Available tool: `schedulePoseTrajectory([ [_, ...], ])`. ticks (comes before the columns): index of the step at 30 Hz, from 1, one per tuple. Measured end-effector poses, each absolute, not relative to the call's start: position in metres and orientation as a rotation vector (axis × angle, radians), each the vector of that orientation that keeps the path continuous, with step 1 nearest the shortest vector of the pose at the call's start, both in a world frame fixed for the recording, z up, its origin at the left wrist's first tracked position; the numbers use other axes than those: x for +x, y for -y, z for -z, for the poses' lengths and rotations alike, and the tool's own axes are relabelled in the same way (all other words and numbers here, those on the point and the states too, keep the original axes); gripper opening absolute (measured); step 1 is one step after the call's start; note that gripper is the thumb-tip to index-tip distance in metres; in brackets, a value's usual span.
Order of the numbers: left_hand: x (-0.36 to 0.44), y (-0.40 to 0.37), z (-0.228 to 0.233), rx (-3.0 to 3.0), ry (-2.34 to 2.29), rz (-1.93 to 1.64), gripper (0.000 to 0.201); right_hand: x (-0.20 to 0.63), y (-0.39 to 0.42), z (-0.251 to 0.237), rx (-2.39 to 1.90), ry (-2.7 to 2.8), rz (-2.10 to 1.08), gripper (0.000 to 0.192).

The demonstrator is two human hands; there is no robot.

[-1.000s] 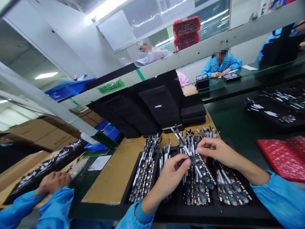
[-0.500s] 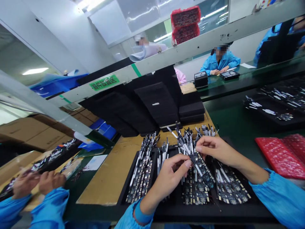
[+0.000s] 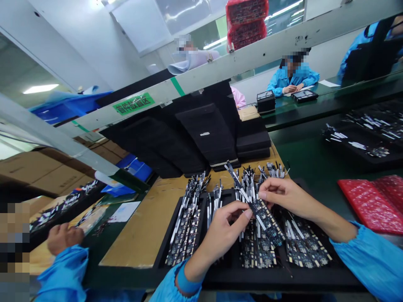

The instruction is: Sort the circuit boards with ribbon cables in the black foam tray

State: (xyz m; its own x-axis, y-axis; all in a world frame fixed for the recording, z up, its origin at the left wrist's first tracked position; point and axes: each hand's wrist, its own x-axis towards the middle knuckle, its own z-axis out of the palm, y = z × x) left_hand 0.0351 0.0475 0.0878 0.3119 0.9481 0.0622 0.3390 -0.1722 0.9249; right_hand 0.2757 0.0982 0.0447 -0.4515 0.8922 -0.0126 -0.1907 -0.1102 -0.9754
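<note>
A dark circuit board (image 3: 269, 223) with white strips and a flat cable is held tilted above a black foam tray (image 3: 231, 272). The thumb and fingers of my left hand (image 3: 222, 228) close on its left edge near the cable end. My right hand (image 3: 285, 196) pinches at the upper right of the same board; its fingertips are partly hidden. Below lies a pile of similar boards (image 3: 258, 256). More boards fan out in the right compartment (image 3: 308, 249), and rows of them fill the left compartment (image 3: 185, 235).
Brown cardboard (image 3: 135, 239) lies left of the tray. Black foam trays (image 3: 208, 134) lean behind it under a metal shelf rail (image 3: 252, 58). Red bubble-wrap packs (image 3: 368, 205) sit at the right. A co-worker's hand (image 3: 64, 238) is at the left, and another person (image 3: 292, 77) sits across.
My hands and the circuit board keep nearly the same pose. The view has shifted slightly. At the left, one of the co-worker's two hands no longer shows, with that area now pixelated.
</note>
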Motion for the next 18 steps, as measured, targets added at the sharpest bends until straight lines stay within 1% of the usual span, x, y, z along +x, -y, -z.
schedulePoseTrajectory([
  [7, 0.033, -0.050, -0.089, 1.582, -1.177, -1.074, 0.022, 0.282, -0.098, -0.041, -0.787, 1.496, -1.659, 0.050],
  [11, 0.033, -0.049, -0.089, 1.653, -1.209, -1.059, 0.019, 0.285, -0.100, -0.039, -0.796, 1.553, -1.629, 0.045],
  [18, 0.032, -0.047, -0.085, 1.650, -1.194, -1.010, 0.021, 0.287, -0.100, -0.042, -0.763, 1.561, -1.676, 0.050],
])
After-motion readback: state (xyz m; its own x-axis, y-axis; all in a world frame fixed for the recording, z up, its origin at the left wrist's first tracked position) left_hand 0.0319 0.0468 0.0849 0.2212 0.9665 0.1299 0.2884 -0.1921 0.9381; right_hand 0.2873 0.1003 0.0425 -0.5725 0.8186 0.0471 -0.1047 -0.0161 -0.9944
